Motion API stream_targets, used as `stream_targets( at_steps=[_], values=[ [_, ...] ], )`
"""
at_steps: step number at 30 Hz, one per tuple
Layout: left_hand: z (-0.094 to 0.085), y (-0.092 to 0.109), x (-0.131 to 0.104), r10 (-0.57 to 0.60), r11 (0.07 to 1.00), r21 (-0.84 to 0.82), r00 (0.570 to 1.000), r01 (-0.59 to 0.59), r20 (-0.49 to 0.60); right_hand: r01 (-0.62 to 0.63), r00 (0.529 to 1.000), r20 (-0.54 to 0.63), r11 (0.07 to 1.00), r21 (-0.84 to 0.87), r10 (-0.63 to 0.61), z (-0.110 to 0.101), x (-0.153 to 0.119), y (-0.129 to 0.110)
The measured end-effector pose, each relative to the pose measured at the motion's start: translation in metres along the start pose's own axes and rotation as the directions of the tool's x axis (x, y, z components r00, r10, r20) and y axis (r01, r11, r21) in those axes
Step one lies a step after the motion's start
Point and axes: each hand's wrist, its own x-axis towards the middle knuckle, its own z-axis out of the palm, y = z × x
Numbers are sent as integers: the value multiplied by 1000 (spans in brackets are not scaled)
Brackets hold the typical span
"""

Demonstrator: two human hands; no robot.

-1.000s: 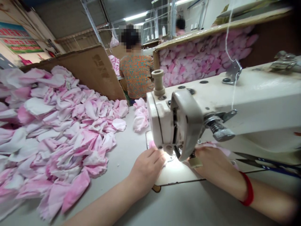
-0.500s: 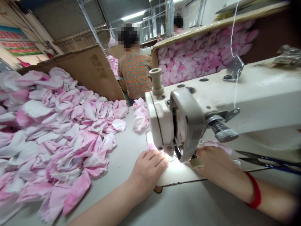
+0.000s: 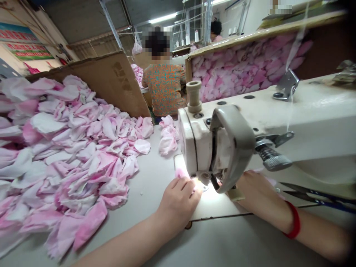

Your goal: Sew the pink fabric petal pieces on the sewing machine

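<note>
My left hand [image 3: 179, 200] lies at the lit needle plate of a white sewing machine [image 3: 219, 148], its fingers bent together over a small pink-and-white cloth piece [image 3: 180, 172]. Most of that cloth is hidden beneath the fingers. On the other side of the needle area, my right hand [image 3: 251, 191] reaches in behind the machine head. Its fingertips are hidden there, and a bit of pale pink cloth [image 3: 268, 180] shows just beyond it. A red band [image 3: 293, 220] circles the right wrist.
A large heap of pink-and-white cloth pieces [image 3: 83, 148] covers the left of the table, against a cardboard sheet [image 3: 111, 81]. A small cloth bunch [image 3: 168, 137] lies behind the machine head. Scissors [image 3: 306, 194] rest at right. Another person [image 3: 164, 87] sits ahead.
The view has shifted slightly, so the machine sits farther right in the picture. Both hands stay near the needle, with the left fingers still on the cloth.
</note>
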Motion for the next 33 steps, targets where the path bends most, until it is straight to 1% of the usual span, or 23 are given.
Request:
stream_targets(
  at_steps=[5,8,10,13,17,20,22,24,26,30,32,33],
  values=[
    [5,-2,2,-18,1000,6,999,18,33,-10,998,57,1000,-22,11,-3,4,0],
    [4,-6,1,-5,999,-37,1000,4,-9,-2,996,86,1000,-8,3,-2,3,0],
    [3,-8,0,-5,996,-94,1000,5,-6,0,998,68,1000,-4,0,-1,2,0],
    [3,-12,-1,-25,984,-175,999,29,23,-7,1000,11,999,-36,7,-2,1,2],
    [3,-13,-1,-21,981,-195,1000,24,15,-65,997,-56,991,-115,59,-7,2,8],
    [1,-12,-1,-6,981,-194,1000,7,2,-70,997,-37,988,-138,65,-9,3,13],
    [0,-12,0,-13,980,-196,1000,11,-10,-14,1000,16,992,-122,16,-9,4,15],
    [-1,-12,1,-24,980,-197,999,18,-29,70,996,63,994,-89,-65,-9,5,14],
    [0,-13,2,-28,980,-198,999,19,-44,157,985,80,986,-50,-153,-10,4,12],
    [1,-13,5,-23,986,-165,999,17,-39,304,951,63,953,-8,-303,-16,0,5],
    [-2,-13,4,-10,991,-135,1000,6,-25,342,939,45,939,-40,-340,-19,-2,1],
    [-5,-12,2,4,992,-128,1000,-4,-1,345,938,29,936,-67,-344,-20,-2,0]
  ],
)
